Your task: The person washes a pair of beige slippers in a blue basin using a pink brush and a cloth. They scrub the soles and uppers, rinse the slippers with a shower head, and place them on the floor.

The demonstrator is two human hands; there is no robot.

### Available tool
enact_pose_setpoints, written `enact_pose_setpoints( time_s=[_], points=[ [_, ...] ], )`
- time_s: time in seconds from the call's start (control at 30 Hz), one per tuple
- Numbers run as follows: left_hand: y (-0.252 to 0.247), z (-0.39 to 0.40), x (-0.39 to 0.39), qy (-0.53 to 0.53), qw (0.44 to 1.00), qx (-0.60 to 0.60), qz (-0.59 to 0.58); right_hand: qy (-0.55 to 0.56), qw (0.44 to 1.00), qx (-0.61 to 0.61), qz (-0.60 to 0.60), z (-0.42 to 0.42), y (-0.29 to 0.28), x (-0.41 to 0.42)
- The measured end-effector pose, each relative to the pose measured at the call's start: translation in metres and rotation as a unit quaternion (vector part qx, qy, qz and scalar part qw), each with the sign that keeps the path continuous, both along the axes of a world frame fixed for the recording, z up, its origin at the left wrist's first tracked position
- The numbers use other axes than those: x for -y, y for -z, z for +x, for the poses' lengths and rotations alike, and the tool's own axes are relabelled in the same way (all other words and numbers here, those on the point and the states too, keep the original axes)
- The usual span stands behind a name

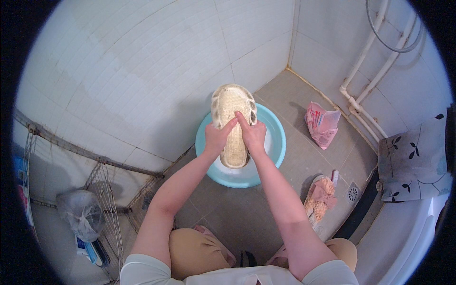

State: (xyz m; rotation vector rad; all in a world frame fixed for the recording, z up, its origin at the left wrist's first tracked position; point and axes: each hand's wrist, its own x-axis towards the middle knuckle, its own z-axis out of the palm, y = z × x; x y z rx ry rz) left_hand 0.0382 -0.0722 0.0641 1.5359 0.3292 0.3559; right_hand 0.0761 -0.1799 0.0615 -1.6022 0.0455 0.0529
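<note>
Both hands hold a cream-coloured shoe (233,99) above a light-blue plastic basin (279,142). Its patterned sole faces up towards me, and openings with dark marks run along the sides. My left hand (216,138) grips the left edge, and my right hand (255,136) grips the right. The two thumbs lie on the middle of the sole with their tips close together. The other fingers are hidden behind the shoe. White suds or cloudy water (231,174) shows inside the basin around the shoe's lower end.
A pink plastic bag (321,124) stands on the grey tiled floor (295,96). Nearer lies a fluffy peach item with a bow (321,197), beside a floor drain (352,193). White pipes (356,103) run along the right wall. A wire rack (107,192) stands at left.
</note>
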Motion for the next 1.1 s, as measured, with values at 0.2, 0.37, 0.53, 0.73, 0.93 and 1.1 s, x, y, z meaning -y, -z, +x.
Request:
enact_pose_setpoints(
  time_s=[0.2,0.37,0.53,0.73,0.93,1.1],
  points=[
    [0.003,0.001,0.002,-0.01,1.0,0.01,-0.005,0.023,0.999,0.024,0.024,0.0,0.003,-0.001],
    [0.007,0.001,0.001,-0.004,0.999,0.004,0.032,0.04,0.998,0.027,0.039,0.0,0.01,-0.003],
    [0.004,-0.001,-0.009,-0.037,0.997,-0.029,0.069,-0.001,0.999,0.006,0.032,-0.006,0.002,-0.001],
    [-0.027,0.001,-0.006,-0.086,0.992,-0.068,0.07,-0.007,0.999,-0.009,0.041,-0.002,0.006,-0.013],
    [-0.01,-0.001,0.002,-0.064,0.995,0.072,0.007,0.021,0.999,0.008,0.042,-0.008,0.008,-0.011],
    [0.003,0.003,0.004,-0.131,0.986,0.023,0.1,0.085,0.989,0.026,0.117,-0.016,0.011,-0.023]
  ],
)
